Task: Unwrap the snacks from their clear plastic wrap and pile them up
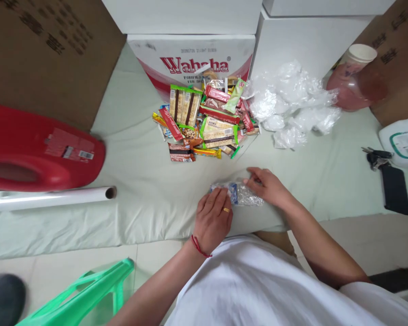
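A clear plastic bag (250, 195) with a blue-and-white printed packet (234, 192) at its left end lies flat on the cloth near the front edge. Over the packet rests my left hand (215, 215), its fingers stretched out and covering part of it. My right hand (268, 186) is at the bag's upper right end, with index finger and thumb apart and pointing left; the other fingers are partly hidden. Beyond both hands is a pile of wrapped snacks (219, 131), among them biscuit packs and red bars.
Crumpled clear plastic bags (289, 106) lie right of the snacks, before white boxes (190, 50). A red jug (41, 149) and a white roll (54, 199) are at left. Keys (377, 158), a black phone (395, 188) and a paper cup (360, 53) are at right. A green stool (85, 290) stands below.
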Motion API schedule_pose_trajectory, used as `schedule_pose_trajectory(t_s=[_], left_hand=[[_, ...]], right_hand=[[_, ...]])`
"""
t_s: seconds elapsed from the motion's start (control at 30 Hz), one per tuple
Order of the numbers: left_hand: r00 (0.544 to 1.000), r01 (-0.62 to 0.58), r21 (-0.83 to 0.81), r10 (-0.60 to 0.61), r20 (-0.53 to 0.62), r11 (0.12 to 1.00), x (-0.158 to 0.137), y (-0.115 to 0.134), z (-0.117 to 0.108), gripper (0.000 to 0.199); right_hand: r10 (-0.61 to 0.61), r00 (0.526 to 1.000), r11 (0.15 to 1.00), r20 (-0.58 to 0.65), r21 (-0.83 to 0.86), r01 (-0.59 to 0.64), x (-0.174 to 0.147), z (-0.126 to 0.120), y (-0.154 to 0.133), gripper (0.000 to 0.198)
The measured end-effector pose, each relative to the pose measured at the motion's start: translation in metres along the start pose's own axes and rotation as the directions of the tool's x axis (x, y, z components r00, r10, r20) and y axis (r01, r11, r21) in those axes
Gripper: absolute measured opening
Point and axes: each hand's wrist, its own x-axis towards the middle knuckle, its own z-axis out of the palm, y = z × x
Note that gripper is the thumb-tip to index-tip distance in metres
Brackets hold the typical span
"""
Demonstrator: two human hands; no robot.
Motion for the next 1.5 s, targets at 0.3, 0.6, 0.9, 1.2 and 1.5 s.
schedule_pose_trajectory(t_s=[0.3,0.6,0.9,1.2,1.5], left_hand=[[0.991,-0.129,0.010,0.128,0.040,0.992,-0.004,-0.012,0.002,0.040],[0.988,-0.148,0.003,0.148,0.043,0.989,-0.006,-0.004,0.009,0.031],[0.988,-0.149,-0.121,0.152,0.016,0.982,-0.013,-0.007,0.022,0.036],[0.973,0.145,-0.825,-0.229,0.019,0.546,-0.013,-0.024,0.005,0.043],[0.972,0.044,-0.660,-0.185,-0.145,0.750,-0.002,-0.034,-0.020,0.038]], right_hand=[[0.020,1.000,0.998,-0.008,0.063,-0.019,-0.029,-0.006,0.002,0.027],[0.065,0.997,0.994,0.044,0.081,-0.068,-0.042,0.001,-0.008,0.025],[0.075,0.997,0.928,-0.023,0.368,-0.062,-0.013,0.045,-0.058,0.022],[-0.329,0.936,0.929,-0.126,0.134,0.344,-0.035,0.071,-0.071,0.035],[-0.355,0.935,0.896,-0.002,-0.285,0.340,-0.050,0.102,-0.069,0.042]])
